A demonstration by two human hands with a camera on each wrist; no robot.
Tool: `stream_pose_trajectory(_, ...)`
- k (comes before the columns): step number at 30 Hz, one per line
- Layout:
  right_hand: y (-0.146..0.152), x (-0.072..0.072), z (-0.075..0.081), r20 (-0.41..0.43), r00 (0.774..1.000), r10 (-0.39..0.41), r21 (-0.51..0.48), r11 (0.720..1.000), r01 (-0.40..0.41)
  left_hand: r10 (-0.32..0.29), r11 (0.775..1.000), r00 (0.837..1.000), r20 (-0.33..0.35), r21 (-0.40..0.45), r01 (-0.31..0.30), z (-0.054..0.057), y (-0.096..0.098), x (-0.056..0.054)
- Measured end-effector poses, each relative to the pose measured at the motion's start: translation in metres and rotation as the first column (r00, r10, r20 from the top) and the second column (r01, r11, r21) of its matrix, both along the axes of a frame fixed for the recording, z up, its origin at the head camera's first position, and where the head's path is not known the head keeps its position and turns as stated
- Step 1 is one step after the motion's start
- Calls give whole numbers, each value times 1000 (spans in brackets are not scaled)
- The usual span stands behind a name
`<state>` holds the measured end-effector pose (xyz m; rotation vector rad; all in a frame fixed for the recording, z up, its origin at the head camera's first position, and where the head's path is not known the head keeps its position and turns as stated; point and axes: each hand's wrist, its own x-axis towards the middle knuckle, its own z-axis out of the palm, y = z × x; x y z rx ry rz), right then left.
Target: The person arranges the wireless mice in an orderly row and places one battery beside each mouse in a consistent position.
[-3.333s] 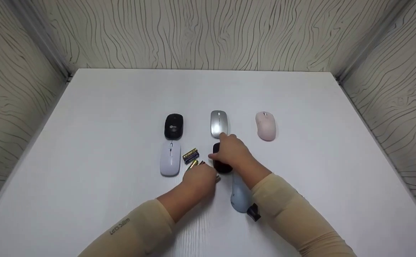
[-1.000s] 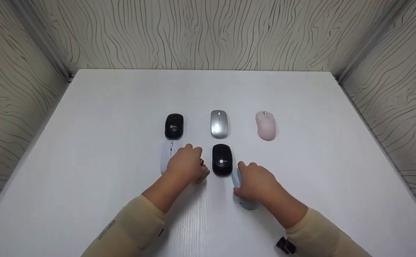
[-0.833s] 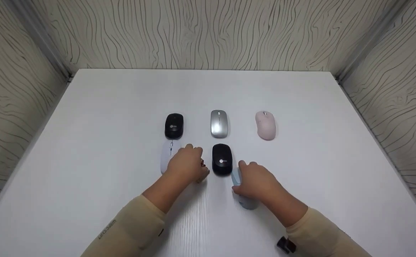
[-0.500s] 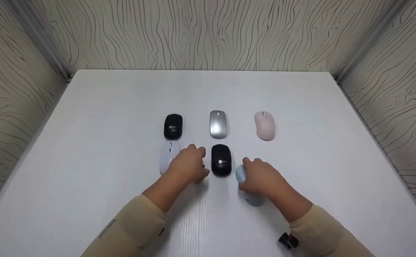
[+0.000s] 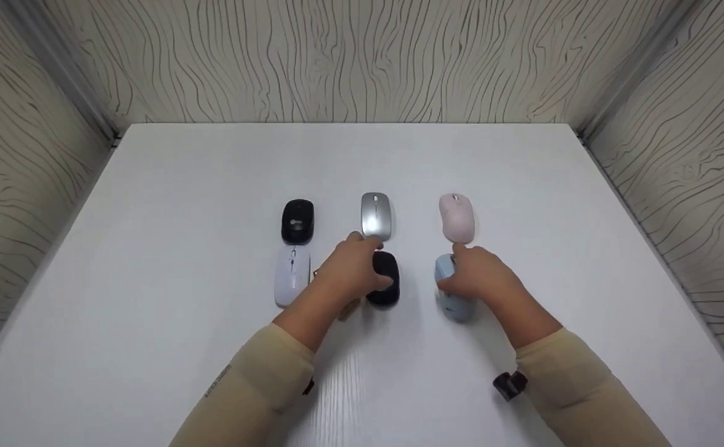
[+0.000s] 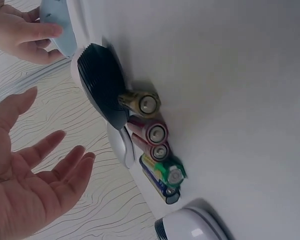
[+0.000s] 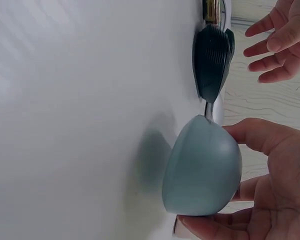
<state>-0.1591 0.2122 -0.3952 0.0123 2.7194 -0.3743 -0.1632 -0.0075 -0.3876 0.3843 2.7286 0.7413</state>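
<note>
My right hand [image 5: 483, 273] grips a light blue computer mouse [image 5: 455, 308] by its sides, just nearer to me than the pink mouse [image 5: 458, 217]. In the right wrist view the blue mouse [image 7: 205, 167] appears slightly raised, its shadow apart from it. My left hand [image 5: 346, 267] hovers over the front black mouse [image 5: 387, 267], fingers spread and holding nothing. Below that hand, several batteries [image 6: 152, 131] with gold, red and green wraps lie beside the black mouse in the left wrist view; the head view mostly hides them.
A white mouse [image 5: 290, 279] lies left of my left hand, with another black mouse [image 5: 297, 220] behind it. The silver mouse [image 5: 375, 211] sits in the back row, between that black mouse and the pink one. Patterned walls enclose the white table [image 5: 151, 248] at back and sides.
My right hand went from the front black mouse to the blue mouse and carried it right and away from me. My left hand left the batteries and moved right, over the black mouse.
</note>
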Motion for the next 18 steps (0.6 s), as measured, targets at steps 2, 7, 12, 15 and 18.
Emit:
stream_pose_trajectory(2,5,-5,-1,-1,1000,-17,-6,1000,17,-2,1000,1000,-21,7,2,0,5,-2)
stream_pose_trajectory(7,15,-13,-5,-2,999,-50,9,999,50,-12,1000,996,-85,12,13,-2,16,-2)
stream_pose_trajectory(12,21,-17,-9,-5,996,-86,5,996,86,-48,999,994,-95,4,49,-3,27,-1)
stream_pose_trajectory(15,24,-18,-12,-6,995,-95,4,995,95,-54,999,996,-73,4,54,-5,33,0)
stream_pose_trajectory(18,25,-18,-14,-3,995,-98,7,995,98,-44,999,998,-43,4,44,-6,37,2)
